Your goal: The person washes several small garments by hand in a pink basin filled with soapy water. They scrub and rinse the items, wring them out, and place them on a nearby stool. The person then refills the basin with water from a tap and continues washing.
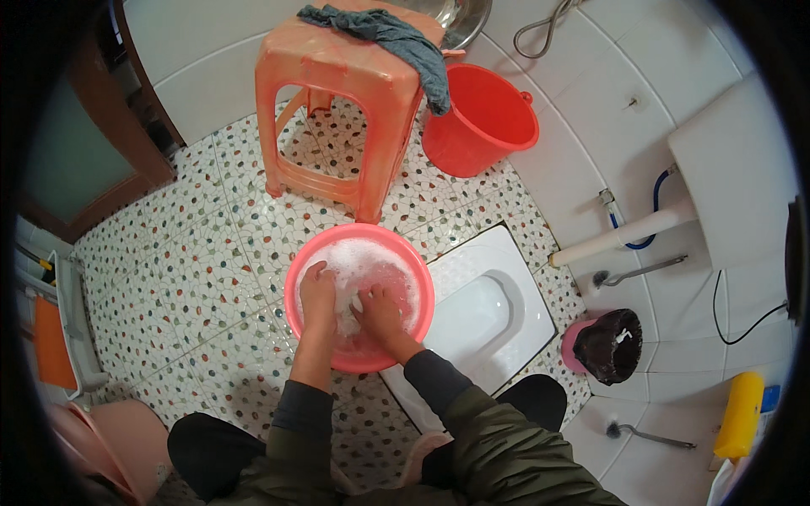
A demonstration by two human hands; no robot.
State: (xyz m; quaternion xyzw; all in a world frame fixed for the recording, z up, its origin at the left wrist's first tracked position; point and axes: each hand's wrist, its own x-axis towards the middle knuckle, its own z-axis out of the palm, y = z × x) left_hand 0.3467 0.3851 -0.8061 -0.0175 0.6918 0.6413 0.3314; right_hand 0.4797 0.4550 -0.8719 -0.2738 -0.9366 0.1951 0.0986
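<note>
A round pink basin [428, 291] on the tiled floor holds water topped with white suds [359, 251]. Both my hands are inside it. My left hand [318, 293] is at the left side of the basin with its fingers curled; what they grip, if anything, is hidden. Close to its right, my right hand [379, 314] is closed in the foam, fingers bent toward the left hand. A small pale patch shows at its fingertips, too unclear to tell as cloth or suds. Dark cuffs and green padded sleeves [498, 434] cover my forearms.
An orange plastic stool [337, 63] with a grey-blue cloth [388, 40] stands beyond the basin, beside a red bucket [481, 122]. A white squat toilet [527, 312] adjoins the basin's right. Farther right are a lined bin [582, 346] and a white pipe [624, 232].
</note>
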